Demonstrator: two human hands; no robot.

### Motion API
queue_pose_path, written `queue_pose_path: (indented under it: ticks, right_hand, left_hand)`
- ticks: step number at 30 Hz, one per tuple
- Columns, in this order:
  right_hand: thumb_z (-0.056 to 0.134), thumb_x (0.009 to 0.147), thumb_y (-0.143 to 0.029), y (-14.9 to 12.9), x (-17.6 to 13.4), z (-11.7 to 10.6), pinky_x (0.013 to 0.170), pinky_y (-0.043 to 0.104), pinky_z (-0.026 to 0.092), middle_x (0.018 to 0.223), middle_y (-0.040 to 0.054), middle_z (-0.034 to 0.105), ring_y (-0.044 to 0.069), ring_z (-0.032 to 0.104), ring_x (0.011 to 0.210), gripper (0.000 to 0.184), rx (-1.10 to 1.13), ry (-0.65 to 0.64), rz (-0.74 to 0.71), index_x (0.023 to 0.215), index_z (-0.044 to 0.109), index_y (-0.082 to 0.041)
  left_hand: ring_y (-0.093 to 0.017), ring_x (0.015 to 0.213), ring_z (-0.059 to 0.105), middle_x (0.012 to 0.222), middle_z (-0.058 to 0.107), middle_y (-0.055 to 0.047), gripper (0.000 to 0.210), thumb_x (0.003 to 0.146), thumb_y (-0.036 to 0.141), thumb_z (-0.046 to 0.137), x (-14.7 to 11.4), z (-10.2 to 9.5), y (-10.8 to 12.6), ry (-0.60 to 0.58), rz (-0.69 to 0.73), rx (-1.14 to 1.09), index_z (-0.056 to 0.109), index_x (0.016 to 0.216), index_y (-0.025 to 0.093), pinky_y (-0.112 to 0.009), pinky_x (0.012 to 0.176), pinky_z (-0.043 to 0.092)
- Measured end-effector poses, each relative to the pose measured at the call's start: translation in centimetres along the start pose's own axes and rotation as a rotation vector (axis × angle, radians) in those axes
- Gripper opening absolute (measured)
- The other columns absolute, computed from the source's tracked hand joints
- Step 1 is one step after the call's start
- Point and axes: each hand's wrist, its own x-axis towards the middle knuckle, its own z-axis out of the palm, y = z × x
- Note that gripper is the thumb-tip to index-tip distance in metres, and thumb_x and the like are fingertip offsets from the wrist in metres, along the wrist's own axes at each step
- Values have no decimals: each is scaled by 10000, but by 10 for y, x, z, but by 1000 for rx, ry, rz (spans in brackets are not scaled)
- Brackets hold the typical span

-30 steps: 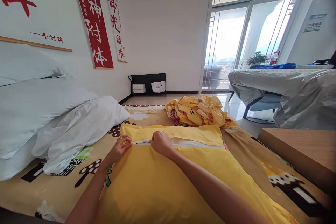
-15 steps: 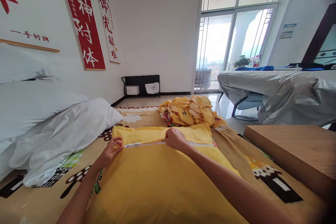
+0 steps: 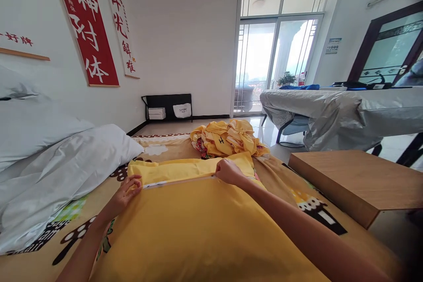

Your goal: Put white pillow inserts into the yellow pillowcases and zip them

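A yellow pillowcase [image 3: 185, 224], plumped out as if filled, lies in front of me with its zippered end away from me. Its pale zipper [image 3: 178, 181] runs across below a yellow flap. My left hand [image 3: 127, 191] pinches the left edge of the pillowcase by the zipper's end, fingers bent. My right hand [image 3: 229, 172] is closed in a fist on the zipper, right of the middle; its fingers hide the zipper pull. Beyond the flap lies a crumpled heap of yellow fabric [image 3: 228, 136].
A patterned bedspread [image 3: 158, 149] lies beneath. White pillows and white fabric [image 3: 82, 163] are piled at left. A wooden surface [image 3: 357, 176] stands at right, with a plastic-covered table [image 3: 340, 114] behind it. A low black rack [image 3: 168, 105] stands by the far wall.
My right hand has slid right along the zipper. My left hand stays at the pillowcase's left edge. The view has turned slightly right.
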Motion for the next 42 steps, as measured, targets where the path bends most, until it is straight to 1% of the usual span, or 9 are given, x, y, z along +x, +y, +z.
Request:
queue_pose_path:
  ticks: [9, 12, 16, 21, 26, 30, 33, 37, 42]
  right_hand:
    - [600, 695, -115, 71, 3, -12, 528, 204, 325, 641, 10, 627, 118, 544, 630, 80, 134, 15, 75, 658, 664, -147]
    - [584, 722, -136, 89, -3, -17, 516, 199, 345, 592, -1, 606, 110, 533, 578, 92, 181, 17, 77, 664, 655, -137]
    - [571, 723, -134, 95, -13, -14, 544, 212, 342, 612, 3, 624, 118, 528, 598, 116, 185, 90, 26, 628, 633, -156]
    - [539, 759, -155, 92, -23, -5, 578, 245, 311, 623, 10, 625, 139, 519, 622, 149, 161, 193, -29, 632, 616, -171]
    - [470, 833, -211, 92, -37, 12, 608, 251, 342, 687, 23, 651, 147, 546, 639, 187, 168, 263, -21, 741, 627, -168]
    - [428, 876, -252, 92, -50, 33, 680, 271, 381, 652, 18, 635, 157, 546, 641, 238, 151, 406, -77, 739, 609, -184]
    - [413, 902, -248, 92, -58, 46, 752, 292, 391, 672, 42, 650, 173, 564, 674, 278, 75, 514, -173, 713, 606, -187]
    - [403, 929, -222, 91, -66, 56, 797, 295, 386, 729, 64, 681, 191, 602, 734, 307, -4, 560, -238, 740, 642, -188]
    - [483, 895, -192, 84, -63, 57, 775, 282, 382, 763, 53, 698, 191, 627, 756, 209, -26, 487, -79, 826, 680, -184]
  left_hand:
    - [-276, 1238, 461, 1216, 555, -106, 432, 807, 643, 503, 4, -1, -10, 74, 50, 108, 586, 774, 221, -477, 1109, 340]
    - [-285, 1197, 498, 1159, 587, -113, 442, 783, 652, 510, 7, 0, -12, 68, 57, 130, 585, 751, 217, -465, 1067, 393]
    - [-284, 1130, 542, 1090, 614, -95, 384, 761, 589, 521, 8, 11, 21, 121, 7, 118, 601, 851, 225, -427, 947, 485]
    - [-263, 1133, 540, 1157, 609, -67, 305, 818, 442, 489, 12, 55, 114, 17, 157, 114, 593, 1025, 244, -404, 950, 453]
    - [-261, 1134, 538, 1153, 622, -85, 250, 860, 262, 473, 28, 129, 180, -138, 398, 281, 574, 1086, 230, -426, 969, 385]
    - [-306, 1081, 552, 1148, 621, -157, 268, 857, 287, 538, 45, 188, 197, -188, 494, 469, 593, 1093, 174, -455, 901, 390]
    - [-282, 995, 573, 1023, 652, -150, 183, 869, 290, 533, 54, 213, 201, -211, 536, 499, 652, 945, 173, -433, 861, 402]
    - [-237, 885, 581, 853, 657, -114, 270, 912, 235, 452, 60, 221, 203, -215, 552, 522, 685, 783, 190, -397, 805, 413]
    - [-240, 866, 567, 857, 646, -117, 309, 933, 242, 433, 58, 223, 202, -201, 534, 545, 702, 793, 184, -396, 767, 409]
